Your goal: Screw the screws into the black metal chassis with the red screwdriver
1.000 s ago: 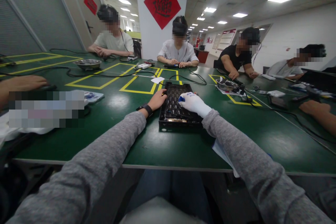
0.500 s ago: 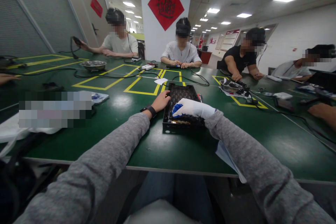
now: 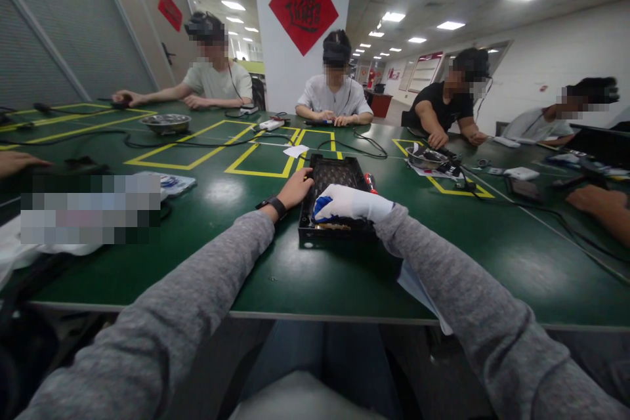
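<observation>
1 black case [image 3: 339, 170] lies on the green table [image 3: 275, 289], straight in front of the person and set back from the near edge. The left hand [image 3: 294, 188], bare, with a dark band [image 3: 278, 207] at the wrist, rests at the case's left rim, fingers stretched forward along it; whether they pinch the rim, I cannot tell. The right hand [image 3: 342, 202] wears a white glove (blue covers the finger side) and reaches across the case, its bent fingers pointing down at the near left part. Those fingers look gathered, but their tips are hidden, so I cannot tell whether they grip anything. A dull gold strip [image 3: 332, 227] shows just below them, by the case's front wall. Beyond the glove, at the case's right side, is a red item [image 3: 371, 185], too small to identify. Farther up the table lie a white scrap of paper [image 3: 296, 151], yellow tape outlines [image 3: 189, 165] and a metal bowl [image 3: 166, 125]. 4 people [image 3: 333, 95] in dark headsets [image 3: 336, 49] sit across the table.
</observation>
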Available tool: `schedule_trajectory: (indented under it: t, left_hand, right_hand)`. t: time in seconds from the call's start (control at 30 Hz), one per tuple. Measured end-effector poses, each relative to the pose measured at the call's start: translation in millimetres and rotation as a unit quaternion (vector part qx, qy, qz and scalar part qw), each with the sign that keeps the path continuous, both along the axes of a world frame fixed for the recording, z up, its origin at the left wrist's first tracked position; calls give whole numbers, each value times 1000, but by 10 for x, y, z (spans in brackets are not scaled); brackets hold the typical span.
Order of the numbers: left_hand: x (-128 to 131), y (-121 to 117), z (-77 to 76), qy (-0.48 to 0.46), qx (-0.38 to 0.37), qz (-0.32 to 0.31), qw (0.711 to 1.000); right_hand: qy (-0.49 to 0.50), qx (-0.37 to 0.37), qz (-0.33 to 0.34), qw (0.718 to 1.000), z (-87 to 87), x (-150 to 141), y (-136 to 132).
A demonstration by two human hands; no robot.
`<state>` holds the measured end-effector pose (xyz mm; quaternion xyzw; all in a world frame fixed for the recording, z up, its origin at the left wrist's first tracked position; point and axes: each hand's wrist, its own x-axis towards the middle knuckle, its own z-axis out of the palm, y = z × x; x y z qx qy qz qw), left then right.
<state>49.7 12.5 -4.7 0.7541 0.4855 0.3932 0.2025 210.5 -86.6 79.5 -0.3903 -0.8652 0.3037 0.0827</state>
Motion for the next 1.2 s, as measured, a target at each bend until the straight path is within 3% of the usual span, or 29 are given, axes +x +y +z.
schedule_trajectory:
  t: [0.53, 0.83, 1.13, 1.2]
  left_hand:
    - [17, -25, 34, -4, -1, -1, 1000]
    - [5, -3, 12, -9, 5, -4, 1000]
    - [1, -13, 19, 8, 2, 2, 1000]
    - [1, -5, 12, 10, 5, 0, 1000]
  right_hand:
    - [-34, 54, 49, 997, 28, -40, -42]
    - [-40, 63, 58, 996, -59, -9, 91]
    - [-23, 45, 23, 998, -130, 16, 151]
    - [-19, 58, 45, 997, -154, 30, 186]
